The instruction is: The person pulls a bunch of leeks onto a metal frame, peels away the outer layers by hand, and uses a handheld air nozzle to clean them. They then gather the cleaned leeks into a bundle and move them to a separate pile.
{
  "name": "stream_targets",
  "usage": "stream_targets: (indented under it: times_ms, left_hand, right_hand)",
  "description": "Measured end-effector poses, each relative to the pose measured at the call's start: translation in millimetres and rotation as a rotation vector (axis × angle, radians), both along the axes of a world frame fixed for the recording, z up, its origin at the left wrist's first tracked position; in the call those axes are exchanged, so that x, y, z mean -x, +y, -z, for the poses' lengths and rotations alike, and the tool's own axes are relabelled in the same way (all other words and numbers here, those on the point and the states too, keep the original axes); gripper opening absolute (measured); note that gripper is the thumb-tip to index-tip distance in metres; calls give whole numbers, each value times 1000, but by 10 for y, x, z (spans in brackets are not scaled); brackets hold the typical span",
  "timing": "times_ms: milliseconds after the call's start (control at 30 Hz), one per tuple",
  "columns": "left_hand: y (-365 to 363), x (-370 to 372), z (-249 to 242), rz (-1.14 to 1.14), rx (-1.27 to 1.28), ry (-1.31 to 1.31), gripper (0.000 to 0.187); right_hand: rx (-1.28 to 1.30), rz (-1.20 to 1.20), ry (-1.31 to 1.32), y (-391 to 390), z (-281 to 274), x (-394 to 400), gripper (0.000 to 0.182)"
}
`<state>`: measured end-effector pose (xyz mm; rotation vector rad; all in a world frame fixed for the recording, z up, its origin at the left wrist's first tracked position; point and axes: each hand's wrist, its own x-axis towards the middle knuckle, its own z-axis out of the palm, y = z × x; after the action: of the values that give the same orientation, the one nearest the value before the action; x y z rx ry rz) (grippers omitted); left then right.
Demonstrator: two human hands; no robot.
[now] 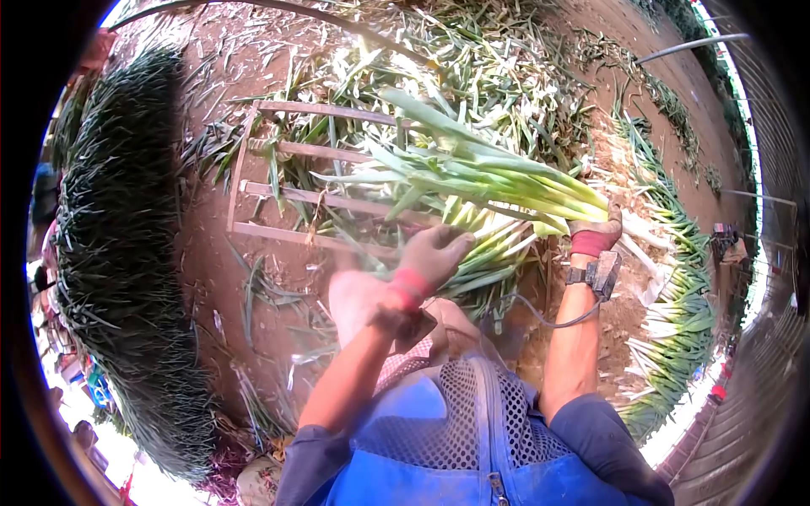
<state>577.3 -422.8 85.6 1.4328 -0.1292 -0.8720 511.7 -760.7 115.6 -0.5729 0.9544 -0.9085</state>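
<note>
A bunch of long green onions [506, 173] lies slantwise in front of me, its leafy tops to the upper left. My right hand [599, 229], in a glove with a red cuff, is closed around the pale stem end. A dark printed band [511, 207] crosses the bunch near its lower side. Below the leaves, my gloved left hand [434, 255] is held apart from the bunch, fingers loosely spread and slightly blurred. More green onions [489, 253] lie just beyond it, partly covered by the bunch.
A slatted wooden frame [314, 150] lies to the left of the bunch. Loose trimmed leaves [515, 76] cover the ground ahead. A tall stack of green onions [118, 261] stands at left, and a row of them [683, 320] curves along the right.
</note>
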Motion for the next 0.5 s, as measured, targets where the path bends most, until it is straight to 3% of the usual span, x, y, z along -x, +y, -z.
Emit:
stream_targets:
  times_ms: [133,200,300,500]
  left_hand:
    - [-106,201,-426,138,-98,-294,30]
    - [-157,264,-755,209,-117,-440,41]
    - [-229,386,-992,335,-68,-532,42]
    - [-180,557,-1186,773,37,-545,40]
  right_hand:
    - [120,40,55,237,-193,-30,42]
    - [129,-4,-61,272,-209,-41,38]
    - [247,-243,-273,182,-141,100,36]
    - [367,-670,-559,335,-684,123,31]
